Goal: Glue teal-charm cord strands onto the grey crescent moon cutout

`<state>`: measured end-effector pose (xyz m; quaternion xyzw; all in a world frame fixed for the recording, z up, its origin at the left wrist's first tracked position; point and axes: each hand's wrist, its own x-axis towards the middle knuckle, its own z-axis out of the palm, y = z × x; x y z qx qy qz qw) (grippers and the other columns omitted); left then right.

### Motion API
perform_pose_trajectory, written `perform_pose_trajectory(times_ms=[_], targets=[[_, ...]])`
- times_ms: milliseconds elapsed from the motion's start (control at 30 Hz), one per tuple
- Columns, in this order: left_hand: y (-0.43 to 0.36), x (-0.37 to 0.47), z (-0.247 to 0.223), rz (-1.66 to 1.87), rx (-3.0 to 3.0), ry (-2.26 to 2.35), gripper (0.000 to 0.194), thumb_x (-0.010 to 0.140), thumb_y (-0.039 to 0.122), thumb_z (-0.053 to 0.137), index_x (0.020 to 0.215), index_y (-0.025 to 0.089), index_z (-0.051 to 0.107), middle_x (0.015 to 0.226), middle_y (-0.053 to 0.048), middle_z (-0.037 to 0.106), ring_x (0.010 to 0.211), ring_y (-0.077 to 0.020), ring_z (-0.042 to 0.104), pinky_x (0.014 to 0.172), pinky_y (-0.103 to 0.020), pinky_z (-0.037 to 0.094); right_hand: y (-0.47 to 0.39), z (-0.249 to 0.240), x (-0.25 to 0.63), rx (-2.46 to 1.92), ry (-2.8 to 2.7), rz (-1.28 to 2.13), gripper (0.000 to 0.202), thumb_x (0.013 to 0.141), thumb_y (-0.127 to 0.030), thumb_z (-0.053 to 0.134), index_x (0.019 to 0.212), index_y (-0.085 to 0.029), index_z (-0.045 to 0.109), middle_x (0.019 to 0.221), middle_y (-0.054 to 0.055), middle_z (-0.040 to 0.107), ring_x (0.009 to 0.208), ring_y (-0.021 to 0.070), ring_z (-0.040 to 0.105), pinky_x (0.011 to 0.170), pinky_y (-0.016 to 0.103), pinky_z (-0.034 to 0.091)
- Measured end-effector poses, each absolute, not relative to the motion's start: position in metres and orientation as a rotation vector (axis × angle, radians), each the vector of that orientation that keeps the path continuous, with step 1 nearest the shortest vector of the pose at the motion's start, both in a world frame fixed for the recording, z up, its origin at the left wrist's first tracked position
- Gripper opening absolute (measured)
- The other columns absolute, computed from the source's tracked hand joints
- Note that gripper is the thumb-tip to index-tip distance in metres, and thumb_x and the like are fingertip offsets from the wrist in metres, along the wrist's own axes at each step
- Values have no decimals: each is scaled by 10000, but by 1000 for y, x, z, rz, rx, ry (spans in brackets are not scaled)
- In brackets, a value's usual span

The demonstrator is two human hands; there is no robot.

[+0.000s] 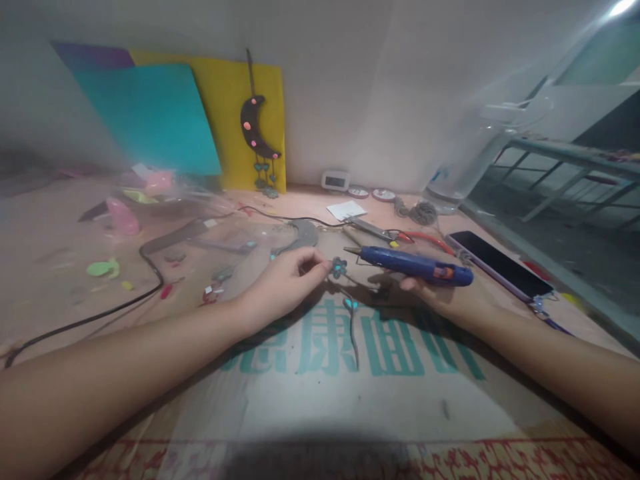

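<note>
Near the middle of the frame, the left hand [287, 280] had thumb and forefinger pinched together on the edge of a small grey flower [339, 267] with a turquoise centre; right of centre, the right hand [435, 297] held a blue glue gun [410, 264], though the gun hid most of its fingers, so how tightly they were curled could not be told; the nozzle pointed left, just beside the flower.

If the nozzle was hot, a small slip of either hand could have burnt the left fingertips, so close were they; an early squeeze could have dropped glue on the turquoise heart [351, 305] below, or on the lettered cardboard [350, 407]; a light pinch might have let the flower twist if the nozzle nudged it.
</note>
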<state>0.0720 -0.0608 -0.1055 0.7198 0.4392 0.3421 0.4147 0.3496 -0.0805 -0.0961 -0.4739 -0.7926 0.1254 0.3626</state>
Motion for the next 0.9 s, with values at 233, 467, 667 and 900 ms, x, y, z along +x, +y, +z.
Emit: perform_pose_trajectory(times_ms=[233,467,667,900], targets=[[-59,70,-105,835,1919,1110,224,887,383,544,790,197,620,686,-8,658,624,-153,563,563,-255,400,-81,-100,348,-1280,-2038,490,319,799,-600,719,823,-283,687,817,49,728,743,267,693,655,393,572],[-57,68,-105,800,2000,1149,212,882,362,544,786,193,627,694,-7,681,638,-158,584,590,-258,406,-81,-100,346,-1221,-2039,305,322,810,-598,722,848,-279,713,810,42,745,693,237,686,600,340,523],[-56,68,-103,829,2033,1187,172,857,320,548,755,194,601,690,13,652,658,-150,562,619,-256,392,-80,-96,342,-1158,-2108,389,305,825,-538,727,780,-242,671,694,21,687,606,196,638,563,312,485],[-57,69,-101,827,2077,1188,173,840,324,538,748,192,601,682,8,641,653,-155,549,624,-267,384,-76,-100,339,-1228,-2081,399,395,802,-618,711,716,-240,634,662,30,651,612,210,611,544,327,465]])
